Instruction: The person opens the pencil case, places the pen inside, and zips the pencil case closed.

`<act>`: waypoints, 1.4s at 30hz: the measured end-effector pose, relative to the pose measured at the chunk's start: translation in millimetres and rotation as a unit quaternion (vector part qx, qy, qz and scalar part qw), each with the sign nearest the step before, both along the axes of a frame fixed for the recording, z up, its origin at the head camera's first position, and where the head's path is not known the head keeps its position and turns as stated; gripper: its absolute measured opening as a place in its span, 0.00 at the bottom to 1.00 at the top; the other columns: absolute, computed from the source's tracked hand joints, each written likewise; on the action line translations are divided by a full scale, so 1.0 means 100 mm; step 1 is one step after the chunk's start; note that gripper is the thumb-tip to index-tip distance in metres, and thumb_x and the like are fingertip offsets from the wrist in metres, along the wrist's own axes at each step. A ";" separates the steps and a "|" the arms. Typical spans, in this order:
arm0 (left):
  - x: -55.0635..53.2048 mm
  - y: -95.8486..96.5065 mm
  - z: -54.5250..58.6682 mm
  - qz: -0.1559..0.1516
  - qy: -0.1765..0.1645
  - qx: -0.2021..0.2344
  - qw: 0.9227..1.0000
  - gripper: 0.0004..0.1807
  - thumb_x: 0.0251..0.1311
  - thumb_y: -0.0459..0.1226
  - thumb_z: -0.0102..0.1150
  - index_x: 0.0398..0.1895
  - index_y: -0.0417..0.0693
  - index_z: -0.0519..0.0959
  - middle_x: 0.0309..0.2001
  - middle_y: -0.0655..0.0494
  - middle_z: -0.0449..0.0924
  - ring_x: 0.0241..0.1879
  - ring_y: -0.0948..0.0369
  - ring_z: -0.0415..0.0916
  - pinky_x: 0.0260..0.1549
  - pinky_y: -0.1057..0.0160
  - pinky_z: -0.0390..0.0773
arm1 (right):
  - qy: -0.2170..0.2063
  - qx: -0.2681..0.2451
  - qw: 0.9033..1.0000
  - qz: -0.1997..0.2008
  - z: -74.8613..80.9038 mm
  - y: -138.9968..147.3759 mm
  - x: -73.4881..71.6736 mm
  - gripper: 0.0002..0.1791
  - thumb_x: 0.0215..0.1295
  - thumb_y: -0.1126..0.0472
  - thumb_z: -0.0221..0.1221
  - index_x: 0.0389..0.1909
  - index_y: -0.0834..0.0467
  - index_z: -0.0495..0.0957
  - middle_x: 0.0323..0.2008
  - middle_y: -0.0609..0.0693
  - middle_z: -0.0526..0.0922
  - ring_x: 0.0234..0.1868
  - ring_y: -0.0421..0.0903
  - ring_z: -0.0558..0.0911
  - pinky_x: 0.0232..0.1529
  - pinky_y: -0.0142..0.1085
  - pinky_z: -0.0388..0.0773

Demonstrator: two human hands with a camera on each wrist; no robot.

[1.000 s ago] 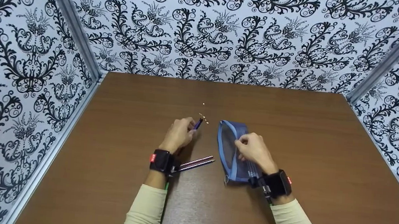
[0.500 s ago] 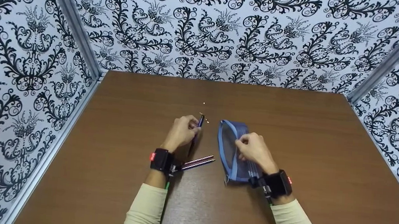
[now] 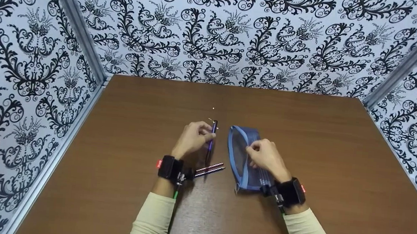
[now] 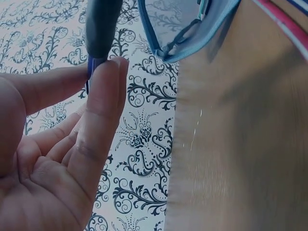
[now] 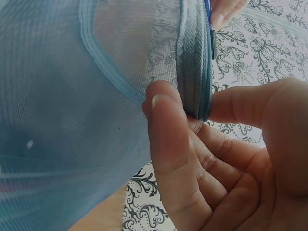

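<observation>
In the head view my left hand (image 3: pixel 195 138) pinches a blue pen (image 3: pixel 211 144) between thumb and fingers, above the table and left of the pouch. The pen's thick dark end (image 4: pixel 102 31) fills the top of the left wrist view. My right hand (image 3: pixel 268 158) pinches the zipper edge of a blue mesh pencil pouch (image 3: pixel 251 183), whose mouth gapes toward the left. In the right wrist view, thumb and index finger (image 5: pixel 168 130) clamp that edge. Faint coloured shapes show through the pouch mesh, too blurred to name.
Two striped pencils, one reddish (image 3: pixel 212 167) and one dark blue (image 3: pixel 214 171), lie on the brown table (image 3: pixel 323 142) beside the left wrist, which partly hides them. Small bright specks (image 3: pixel 213 108) dot the table beyond the left hand. Patterned walls (image 3: pixel 216 31) surround the table.
The left hand has shifted slightly right toward the pouch, and more of the pen now shows, standing up from the table. The right hand and pouch have stayed in place.
</observation>
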State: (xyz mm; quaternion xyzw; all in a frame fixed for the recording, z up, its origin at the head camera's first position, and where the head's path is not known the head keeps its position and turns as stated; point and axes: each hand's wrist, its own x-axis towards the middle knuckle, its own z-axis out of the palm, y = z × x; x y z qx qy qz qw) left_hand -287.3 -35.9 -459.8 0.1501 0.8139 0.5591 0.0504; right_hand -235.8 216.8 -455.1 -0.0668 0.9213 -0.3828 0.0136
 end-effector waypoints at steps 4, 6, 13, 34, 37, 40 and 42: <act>0.01 0.02 0.00 -0.005 -0.027 0.032 0.999 0.12 0.63 0.32 0.63 0.46 0.34 0.79 0.38 0.43 0.86 0.27 0.56 0.84 0.35 0.47 0.86 | 0.001 -0.003 1.000 0.001 0.00 0.00 0.00 0.12 0.66 0.63 0.57 0.28 0.65 0.84 0.17 0.50 0.81 0.16 0.47 0.82 0.17 0.34 0.81; 0.02 0.03 0.01 -0.008 -0.030 0.035 0.999 0.12 0.63 0.32 0.63 0.47 0.33 0.79 0.38 0.42 0.86 0.27 0.53 0.84 0.35 0.47 0.86 | 0.001 -0.004 1.000 0.000 0.00 0.00 0.00 0.12 0.66 0.63 0.57 0.28 0.65 0.84 0.17 0.50 0.81 0.16 0.47 0.83 0.17 0.34 0.81; 0.03 0.06 0.02 -0.019 -0.038 0.041 0.998 0.13 0.62 0.32 0.64 0.46 0.32 0.79 0.36 0.41 0.86 0.26 0.50 0.85 0.34 0.46 0.86 | 0.000 -0.005 1.000 -0.001 0.00 0.01 -0.01 0.12 0.66 0.63 0.57 0.29 0.66 0.84 0.17 0.50 0.82 0.16 0.47 0.82 0.17 0.34 0.81; 0.04 0.12 0.00 -0.005 -0.077 0.081 0.994 0.14 0.62 0.32 0.63 0.48 0.33 0.79 0.38 0.41 0.86 0.30 0.57 0.85 0.40 0.50 0.86 | 0.002 -0.004 1.000 -0.004 0.01 0.00 -0.01 0.13 0.66 0.62 0.57 0.24 0.63 0.83 0.15 0.50 0.81 0.16 0.48 0.83 0.17 0.34 0.80; 0.04 0.12 0.00 -0.004 -0.077 0.080 0.994 0.15 0.62 0.33 0.63 0.49 0.33 0.79 0.39 0.41 0.86 0.32 0.56 0.85 0.40 0.54 0.86 | 0.002 -0.006 1.000 -0.004 0.01 0.01 0.00 0.13 0.66 0.62 0.57 0.25 0.63 0.83 0.16 0.50 0.81 0.16 0.48 0.83 0.17 0.34 0.80; 0.04 0.14 0.00 -0.001 -0.080 0.093 0.992 0.14 0.62 0.32 0.63 0.49 0.33 0.79 0.38 0.41 0.85 0.31 0.55 0.85 0.40 0.53 0.86 | 0.001 -0.009 1.000 -0.006 0.01 0.01 0.00 0.13 0.67 0.62 0.57 0.25 0.63 0.83 0.16 0.51 0.81 0.16 0.48 0.83 0.17 0.34 0.81; 0.03 0.15 0.00 0.004 -0.076 0.102 0.992 0.14 0.62 0.31 0.63 0.48 0.32 0.78 0.37 0.40 0.85 0.30 0.56 0.85 0.40 0.53 0.86 | 0.000 -0.009 1.000 -0.007 0.02 0.01 0.00 0.13 0.67 0.62 0.57 0.24 0.62 0.82 0.17 0.51 0.82 0.16 0.48 0.83 0.17 0.34 0.81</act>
